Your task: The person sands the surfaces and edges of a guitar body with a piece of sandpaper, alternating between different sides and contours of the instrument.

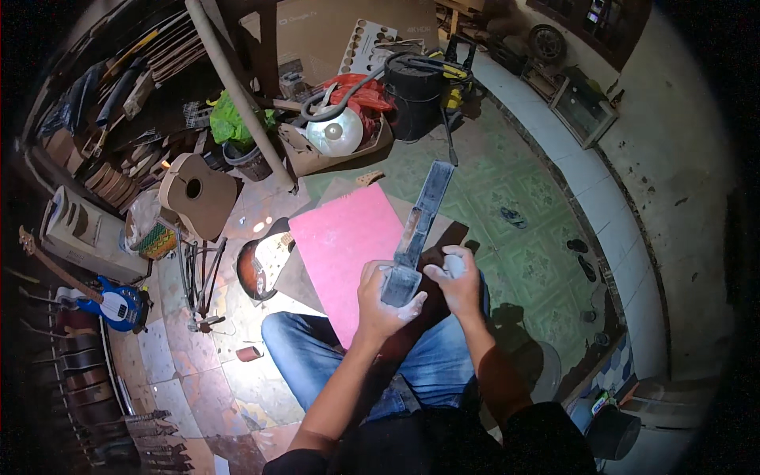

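Observation:
My left hand [378, 310] is closed around the lower end of a long, narrow dark piece [432, 198] covered in pale dust, its far end pointing up and slightly right. Sections with raised edges show along its length, but its exact kind cannot be told. To the right, my right hand [457, 279] has its fingers curled around a small whitish thing that I cannot make out, close beside the dark piece. Both hands are dusty. A pink flat board [348, 229] lies beneath and left of them, over a brown board [304, 277].
A sunburst guitar body [252, 269] lies left of the boards, near a metal stand [198, 277]. Farther off are an acoustic guitar body [207, 207], a blue electric guitar [119, 307] and a black vacuum bucket [413, 99]. A reddish-brown roll [249, 353] lies on the tiles. Sandals [584, 260] sit right.

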The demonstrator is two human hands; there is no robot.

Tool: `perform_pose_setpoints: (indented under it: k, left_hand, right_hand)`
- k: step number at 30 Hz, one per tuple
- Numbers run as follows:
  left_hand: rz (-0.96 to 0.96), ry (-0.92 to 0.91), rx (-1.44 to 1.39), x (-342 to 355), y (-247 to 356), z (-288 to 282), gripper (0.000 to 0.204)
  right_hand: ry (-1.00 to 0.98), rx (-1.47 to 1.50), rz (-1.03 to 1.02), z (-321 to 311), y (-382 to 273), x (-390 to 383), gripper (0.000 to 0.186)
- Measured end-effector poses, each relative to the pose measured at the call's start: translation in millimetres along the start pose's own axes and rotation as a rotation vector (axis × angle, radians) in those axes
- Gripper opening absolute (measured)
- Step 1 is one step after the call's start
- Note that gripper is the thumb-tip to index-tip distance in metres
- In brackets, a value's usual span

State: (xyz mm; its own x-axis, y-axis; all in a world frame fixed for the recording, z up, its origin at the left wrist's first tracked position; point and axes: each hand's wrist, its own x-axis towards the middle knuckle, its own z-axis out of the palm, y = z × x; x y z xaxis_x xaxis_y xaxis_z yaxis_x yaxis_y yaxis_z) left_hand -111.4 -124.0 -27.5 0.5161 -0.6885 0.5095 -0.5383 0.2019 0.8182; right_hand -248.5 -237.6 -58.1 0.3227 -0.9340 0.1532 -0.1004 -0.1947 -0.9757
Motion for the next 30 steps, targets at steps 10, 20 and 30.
perform_pose_setpoints:
  k: [10, 20, 30]
  left_hand:
    - [-0.337, -0.270, -0.131, 12, -33, 3, 0.092]
    - [-0.574, -0.351, 0.081, -16, -34, 3, 0.090]
    - [-0.533, -0.165, -0.142, -104, -59, -20, 0.088]
  right_hand:
    - [-0.184, 0.116, -0.227, -8, -54, 14, 0.058]
    - [-0.231, -0.128, -0.238, 32, -80, 81, 0.055]
    - [-0.258, -0.085, -0.255, 61, -83, 96, 0.050]
